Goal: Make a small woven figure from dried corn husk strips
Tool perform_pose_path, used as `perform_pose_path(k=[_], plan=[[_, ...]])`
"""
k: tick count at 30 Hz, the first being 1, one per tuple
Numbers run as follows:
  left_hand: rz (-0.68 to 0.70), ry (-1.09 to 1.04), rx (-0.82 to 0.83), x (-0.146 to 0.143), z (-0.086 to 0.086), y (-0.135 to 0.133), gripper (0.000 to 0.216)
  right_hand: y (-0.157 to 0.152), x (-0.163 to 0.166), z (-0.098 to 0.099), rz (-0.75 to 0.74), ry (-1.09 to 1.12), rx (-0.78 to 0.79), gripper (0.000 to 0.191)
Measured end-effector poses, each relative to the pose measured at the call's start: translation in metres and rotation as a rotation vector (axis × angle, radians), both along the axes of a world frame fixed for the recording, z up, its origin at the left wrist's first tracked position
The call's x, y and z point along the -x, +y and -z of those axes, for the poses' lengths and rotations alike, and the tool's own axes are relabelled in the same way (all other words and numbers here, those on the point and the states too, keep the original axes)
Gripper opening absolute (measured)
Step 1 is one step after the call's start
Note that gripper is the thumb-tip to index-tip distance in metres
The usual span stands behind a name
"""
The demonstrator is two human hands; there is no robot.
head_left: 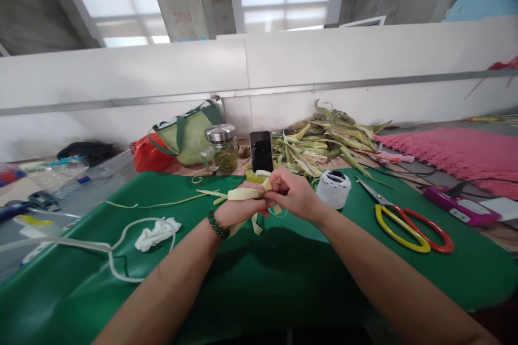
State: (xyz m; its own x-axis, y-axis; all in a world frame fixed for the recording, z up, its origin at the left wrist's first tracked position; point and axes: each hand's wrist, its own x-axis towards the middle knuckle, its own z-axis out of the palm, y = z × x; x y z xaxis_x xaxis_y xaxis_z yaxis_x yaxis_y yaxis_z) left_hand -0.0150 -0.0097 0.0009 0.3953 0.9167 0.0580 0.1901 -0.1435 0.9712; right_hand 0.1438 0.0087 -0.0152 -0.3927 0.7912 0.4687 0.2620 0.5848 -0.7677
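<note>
Both my hands meet above the green mat, working a bundle of pale yellow-green leaf strips. My left hand, with a dark bead bracelet on its wrist, is closed around the strips from below. My right hand pinches the strips' upper end with curled fingers. Loose strip ends hang below my hands and stick out to the left.
A white thread spool and red-and-yellow scissors lie to the right. Behind are a phone, a glass jar, a green bag and a pile of leaves. A white cord and crumpled tissue lie left.
</note>
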Motion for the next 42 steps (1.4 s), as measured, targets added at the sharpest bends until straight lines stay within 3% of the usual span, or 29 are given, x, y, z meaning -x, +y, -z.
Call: perform_pose_path(k=[4, 7, 15, 19, 21, 23, 25, 27, 31, 35, 37, 42], plan=[[-0.012, 0.006, -0.015, 0.0, 0.0, 0.0, 0.021, -0.001, -0.002, -0.004, -0.08, 0.146, 0.095, 0.024], [-0.039, -0.029, 0.02, 0.002, 0.001, 0.003, 0.021, -0.003, -0.007, -0.009, -0.077, 0.244, 0.05, 0.022], [-0.034, -0.047, 0.024, 0.007, 0.006, 0.011, 0.029, 0.003, -0.009, -0.011, 0.295, 0.424, -0.159, 0.029], [-0.072, -0.048, -0.009, 0.007, 0.006, 0.012, 0.027, -0.006, -0.012, -0.013, 0.336, 0.272, -0.575, 0.02], [-0.079, -0.046, -0.019, 0.006, 0.004, 0.011, 0.025, -0.012, -0.013, -0.016, 0.265, 0.153, -0.781, 0.014], [-0.093, -0.037, -0.022, 0.005, 0.002, 0.009, 0.021, -0.016, -0.013, -0.018, 0.144, 0.045, -0.854, 0.004], [-0.096, -0.022, -0.015, 0.003, 0.001, 0.008, 0.014, -0.015, -0.011, -0.017, 0.058, -0.031, -0.79, 0.012], [-0.076, -0.007, 0.009, 0.002, 0.0, 0.007, 0.008, -0.01, -0.008, -0.013, 0.063, -0.073, -0.625, 0.021], [-0.041, -0.044, 0.084, -0.001, 0.002, 0.005, 0.009, 0.005, -0.004, -0.001, 0.099, -0.134, -0.313, 0.008], [0.006, -0.14, 0.187, -0.001, 0.002, 0.003, 0.013, 0.013, -0.006, 0.003, 0.099, -0.047, -0.142, 0.008], [-0.006, -0.187, 0.258, 0.0, 0.0, 0.004, 0.012, 0.013, -0.008, 0.001, 0.11, 0.009, -0.211, 0.009], [-0.16, -0.308, 0.408, 0.004, -0.005, 0.009, 0.006, 0.011, -0.013, -0.005, -0.013, -0.141, -0.686, 0.024]])
